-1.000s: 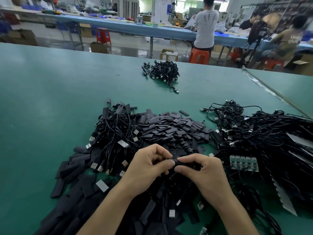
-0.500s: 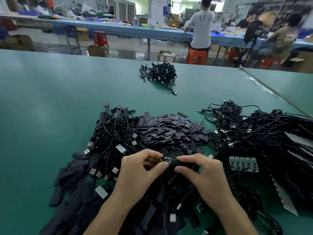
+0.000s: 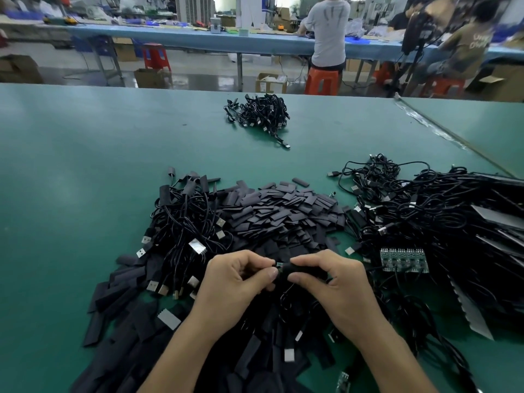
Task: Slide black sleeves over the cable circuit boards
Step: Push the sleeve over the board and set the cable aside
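Clock positions are read on the green tabletop, centred on the two hands, with 12 o'clock pointing away from the person.

1. Left hand: fingers curled, thumb and forefinger pinching the exposed end of the circuit board. Only a small green tip of the board shows.
2. Right hand: thumb and forefinger grasp the black sleeve from above and below. The remaining fingers are curled behind it.
3. The black sleeve lies roughly level between the two hands, its open end at the board's tip. How far the board sits inside cannot be told.
4. Both hands work just above the near part of the sleeve pile, a heap of flat black pieces spreading from 12 o'clock round to 7 o'clock.
5. At 10 o'clock, touching the pile, lies a cable bundle with silver USB plugs pointing outward.
6. At 2 to 3 o'clock lies a large cable tangle. A green board panel rests on its near edge, close to the right hand.
7. At 12 o'clock, well apart, sits a small cable heap.
8. Beyond the tabletop, people sit on orange stools at a blue bench.
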### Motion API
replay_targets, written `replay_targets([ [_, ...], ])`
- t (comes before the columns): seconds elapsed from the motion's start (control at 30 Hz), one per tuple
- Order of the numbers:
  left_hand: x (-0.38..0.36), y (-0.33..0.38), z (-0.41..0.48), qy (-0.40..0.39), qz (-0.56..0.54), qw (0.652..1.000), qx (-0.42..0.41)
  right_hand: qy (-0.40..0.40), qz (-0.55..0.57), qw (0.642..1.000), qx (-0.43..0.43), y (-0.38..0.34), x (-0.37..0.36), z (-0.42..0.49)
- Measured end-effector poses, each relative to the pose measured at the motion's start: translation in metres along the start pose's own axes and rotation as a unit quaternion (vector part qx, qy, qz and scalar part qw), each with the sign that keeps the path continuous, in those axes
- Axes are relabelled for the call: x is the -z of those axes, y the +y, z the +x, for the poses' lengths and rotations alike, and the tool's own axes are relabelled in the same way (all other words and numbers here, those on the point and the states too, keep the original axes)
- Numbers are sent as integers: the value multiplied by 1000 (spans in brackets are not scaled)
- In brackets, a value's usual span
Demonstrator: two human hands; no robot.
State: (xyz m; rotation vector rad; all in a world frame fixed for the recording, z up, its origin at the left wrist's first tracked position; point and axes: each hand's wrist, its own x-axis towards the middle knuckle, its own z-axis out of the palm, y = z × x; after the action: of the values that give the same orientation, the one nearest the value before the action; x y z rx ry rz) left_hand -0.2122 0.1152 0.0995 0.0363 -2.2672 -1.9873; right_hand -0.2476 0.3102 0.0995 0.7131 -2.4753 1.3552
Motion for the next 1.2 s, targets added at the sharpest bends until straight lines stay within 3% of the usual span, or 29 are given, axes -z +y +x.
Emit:
replay_targets([
  [0.43,-4,2,2,-5,12,1000,13,8,-75,995,63,0,-6,-1],
  [0.73,-5,1,4,28,133,991,-10,-6,-125,991,51,2,-12,-1],
  [1.2,-6,1,4,33,138,990,-24,-15,-150,987,57,0,-15,-2],
])
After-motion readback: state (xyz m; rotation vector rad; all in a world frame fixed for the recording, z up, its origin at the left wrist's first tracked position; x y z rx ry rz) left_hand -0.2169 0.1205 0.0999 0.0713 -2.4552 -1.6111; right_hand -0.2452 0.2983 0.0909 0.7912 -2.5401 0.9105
